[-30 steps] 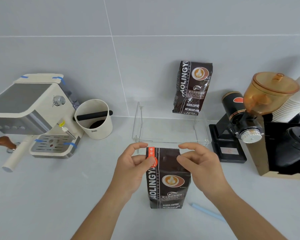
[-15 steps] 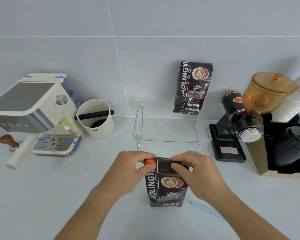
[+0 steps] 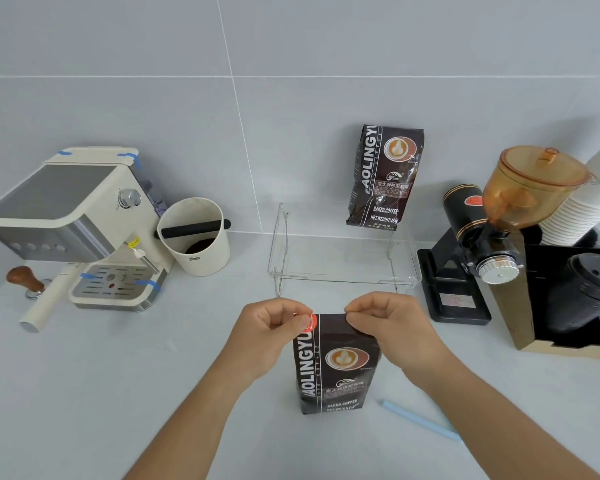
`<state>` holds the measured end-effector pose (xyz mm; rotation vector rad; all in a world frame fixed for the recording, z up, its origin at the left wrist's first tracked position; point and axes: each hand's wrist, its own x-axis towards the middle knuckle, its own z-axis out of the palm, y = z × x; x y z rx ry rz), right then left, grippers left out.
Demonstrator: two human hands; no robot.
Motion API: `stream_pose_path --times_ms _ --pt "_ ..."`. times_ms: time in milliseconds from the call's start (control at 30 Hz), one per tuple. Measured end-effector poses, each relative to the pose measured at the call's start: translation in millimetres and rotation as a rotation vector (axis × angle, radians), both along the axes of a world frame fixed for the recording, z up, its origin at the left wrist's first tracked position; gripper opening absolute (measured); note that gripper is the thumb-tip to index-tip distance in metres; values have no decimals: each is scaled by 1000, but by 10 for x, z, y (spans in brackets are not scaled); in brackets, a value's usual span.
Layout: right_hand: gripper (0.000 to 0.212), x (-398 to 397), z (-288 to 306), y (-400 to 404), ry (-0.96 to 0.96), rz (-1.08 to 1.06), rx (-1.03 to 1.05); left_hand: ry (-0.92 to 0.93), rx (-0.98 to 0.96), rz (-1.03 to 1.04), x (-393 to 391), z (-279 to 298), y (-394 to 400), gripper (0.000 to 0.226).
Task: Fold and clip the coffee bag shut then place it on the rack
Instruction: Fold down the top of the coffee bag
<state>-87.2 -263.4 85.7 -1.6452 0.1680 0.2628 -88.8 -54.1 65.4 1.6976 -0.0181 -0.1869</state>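
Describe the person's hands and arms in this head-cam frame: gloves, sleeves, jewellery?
Both the left hand and the right hand are bare: no gloves, no rings visible. Both forearms are uncovered to the frame's bottom edge, with no sleeves, watch or wristband in view.

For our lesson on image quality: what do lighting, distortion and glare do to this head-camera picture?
Head view: light is soft and even, shadows faint under the bag and hands; the wide lens bends the wall's tile lines and leans edge items like the grinder; the clear rack shows only as glinting edges; the text on the far bag is slightly soft.
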Motion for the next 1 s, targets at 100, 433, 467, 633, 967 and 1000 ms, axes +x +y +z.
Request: stream_pose_path --times_ms 100,433,467,633,967,1000 --pt "21 75 -23 -3 68 19 -37 -21 41 -97 -42 -23 31 35" --pt "21 16 -92 -184 -73 462 -280 -208 407 -131 -89 -116 85 28" --pt "21 -4 -108 -193 -125 475 -336 -227 434 -142 -88 -126 80 22" --pt "14 -75 -201 -224 -358 393 -536 -232 428 -147 -92 -164 71 12" --pt "20 -148 -244 -491 -512 422 -486 -256 372 -167 -131 -163 96 29" --pt "22 -162 -250 -540 -488 401 -464 -262 376 -163 -137 -171 96 30"
